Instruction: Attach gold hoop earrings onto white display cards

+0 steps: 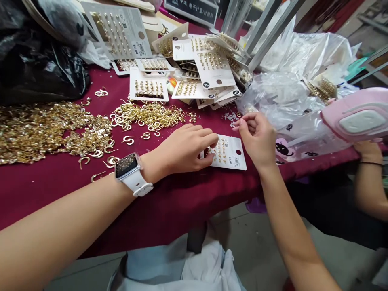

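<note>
My left hand [184, 147] lies on the dark red tablecloth [60, 186] with its fingers curled down onto the left edge of a white earring card [230, 155] that carries rows of small gold studs. A white watch [130, 171] sits on that wrist. Just right of the card hovers my right hand [257, 135], thumb and forefinger pinched on something too small to make out.
Heaps of loose gold hoop earrings [45, 129] cover the left of the table, with a smaller heap [148, 115] ahead. Filled cards [194, 68] are stacked at the back. Clear plastic bags [287, 81], a black bag [33, 60] and another person's forearm [370, 178] lie around.
</note>
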`<state>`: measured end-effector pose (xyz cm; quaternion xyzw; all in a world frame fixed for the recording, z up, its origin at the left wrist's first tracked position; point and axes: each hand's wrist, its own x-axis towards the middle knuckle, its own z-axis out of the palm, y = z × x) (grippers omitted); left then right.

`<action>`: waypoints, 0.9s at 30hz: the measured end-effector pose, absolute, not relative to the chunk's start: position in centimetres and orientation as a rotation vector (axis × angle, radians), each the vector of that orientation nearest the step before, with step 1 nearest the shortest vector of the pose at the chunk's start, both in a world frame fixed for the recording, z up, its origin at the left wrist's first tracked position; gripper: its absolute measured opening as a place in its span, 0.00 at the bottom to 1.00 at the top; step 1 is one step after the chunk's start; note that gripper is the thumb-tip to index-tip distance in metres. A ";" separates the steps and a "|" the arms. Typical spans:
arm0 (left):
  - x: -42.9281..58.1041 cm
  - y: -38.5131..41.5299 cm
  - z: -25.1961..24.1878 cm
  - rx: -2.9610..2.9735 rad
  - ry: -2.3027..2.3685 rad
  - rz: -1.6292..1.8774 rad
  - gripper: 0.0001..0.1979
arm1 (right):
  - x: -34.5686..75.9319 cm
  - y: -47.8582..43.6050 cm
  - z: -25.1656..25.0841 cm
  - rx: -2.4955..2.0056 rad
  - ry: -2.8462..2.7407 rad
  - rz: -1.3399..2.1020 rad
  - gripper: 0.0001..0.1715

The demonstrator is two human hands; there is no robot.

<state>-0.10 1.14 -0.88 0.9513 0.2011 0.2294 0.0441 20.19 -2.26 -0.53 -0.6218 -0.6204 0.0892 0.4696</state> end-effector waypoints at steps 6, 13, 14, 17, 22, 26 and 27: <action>-0.2 1.3 -0.8 2.845 0.605 0.656 0.08 | 18.1 -4.5 -0.5 -1.315 -1.384 0.597 0.09; -0.3 1.8 -0.8 2.790 0.552 0.671 0.08 | 17.9 -4.9 -1.7 -1.312 -1.339 0.569 0.07; -0.3 1.8 -0.8 2.794 0.557 0.675 0.08 | 18.0 -4.9 -1.7 -1.332 -1.358 0.550 0.07; -0.3 1.8 -1.0 2.820 0.593 0.661 0.09 | 18.3 -4.9 -1.7 -1.388 -1.453 0.480 0.08; -0.4 1.9 -1.1 2.815 0.586 0.642 0.09 | 18.7 -4.9 -1.5 -1.421 -1.703 0.295 0.10; -0.3 2.1 -1.2 2.808 0.585 0.640 0.08 | 18.1 -4.8 -1.1 -1.445 -1.951 0.090 0.13; -0.3 2.1 -1.2 2.814 0.589 0.639 0.08 | 18.0 -4.8 -0.9 -1.457 -1.994 0.062 0.13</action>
